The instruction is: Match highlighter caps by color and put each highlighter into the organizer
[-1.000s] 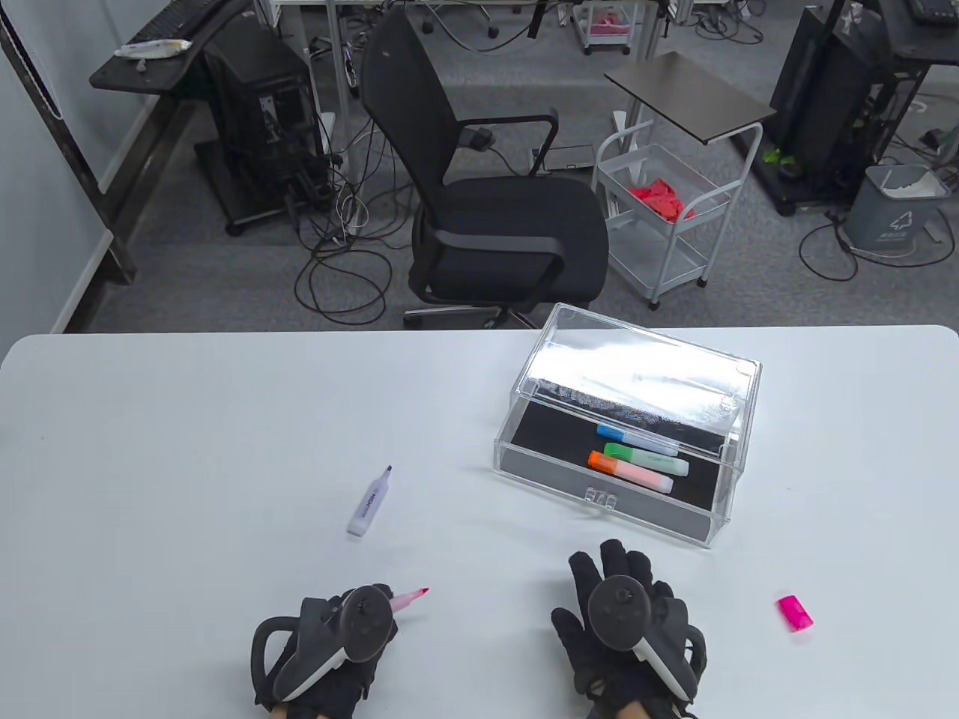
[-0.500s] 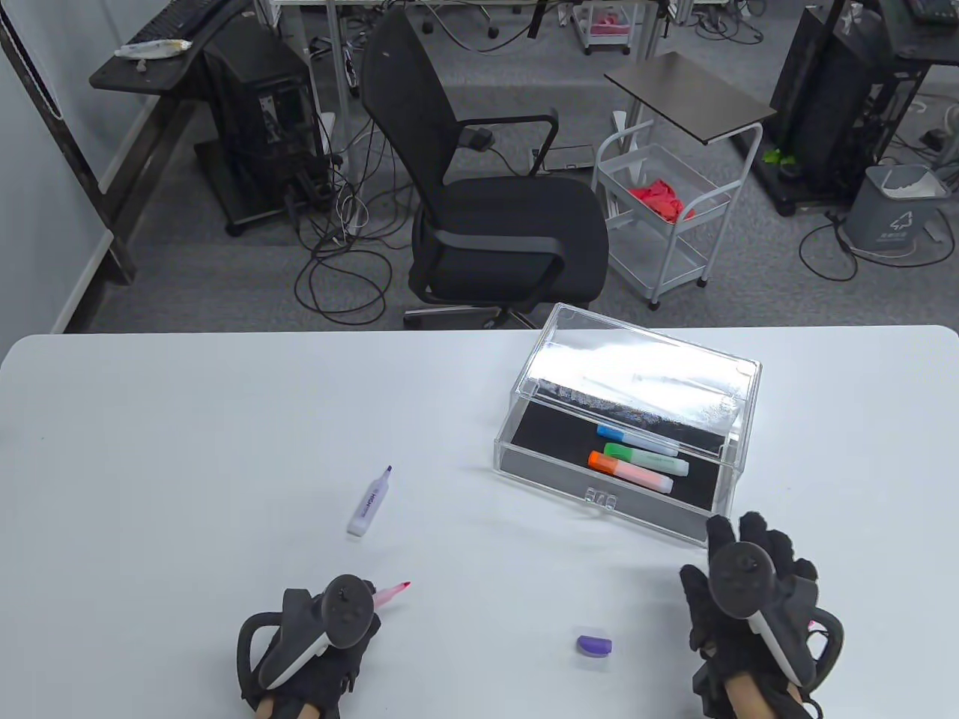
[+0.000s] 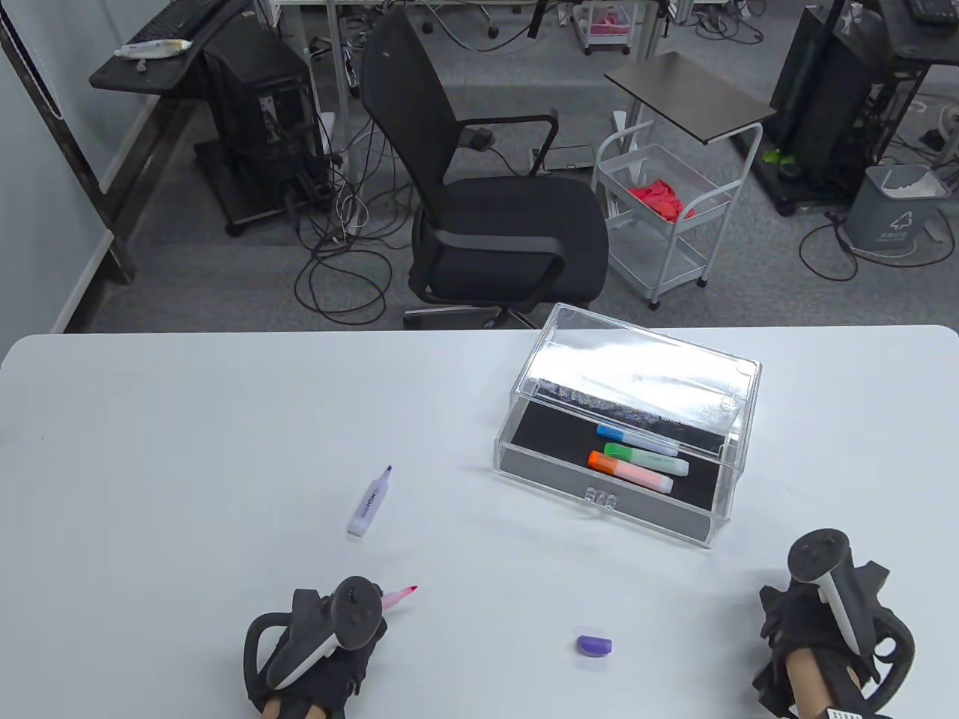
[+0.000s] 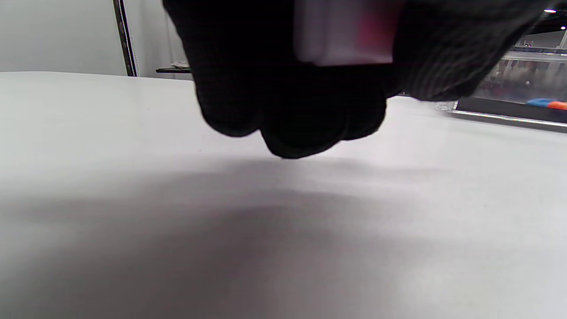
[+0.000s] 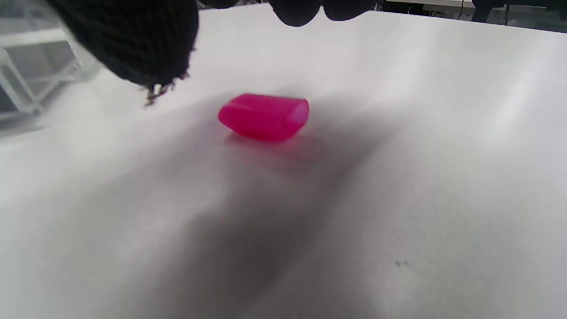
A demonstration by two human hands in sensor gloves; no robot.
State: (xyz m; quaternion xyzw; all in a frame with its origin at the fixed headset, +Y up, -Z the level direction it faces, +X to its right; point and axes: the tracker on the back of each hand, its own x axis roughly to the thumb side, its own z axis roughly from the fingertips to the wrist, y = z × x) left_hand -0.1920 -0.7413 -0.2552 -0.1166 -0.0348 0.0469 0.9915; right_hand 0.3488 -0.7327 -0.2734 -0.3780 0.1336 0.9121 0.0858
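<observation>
My left hand is at the table's near left and grips an uncapped pink highlighter, tip pointing right; in the left wrist view its curled fingers wrap the barrel. My right hand hovers at the near right. In the right wrist view a pink cap lies on the table below the thumb and fingertips, untouched. The table view hides that cap. A purple cap lies between the hands. An uncapped purple highlighter lies left of centre.
The clear organizer stands right of centre with its drawer pulled out toward me. Capped blue, green and orange highlighters lie in it. An office chair and a cart stand beyond the far edge.
My right hand has swept from the near centre to the near right, uncovering the purple cap and coming over the pink cap. The left hand has barely shifted, still holding the pink highlighter.
</observation>
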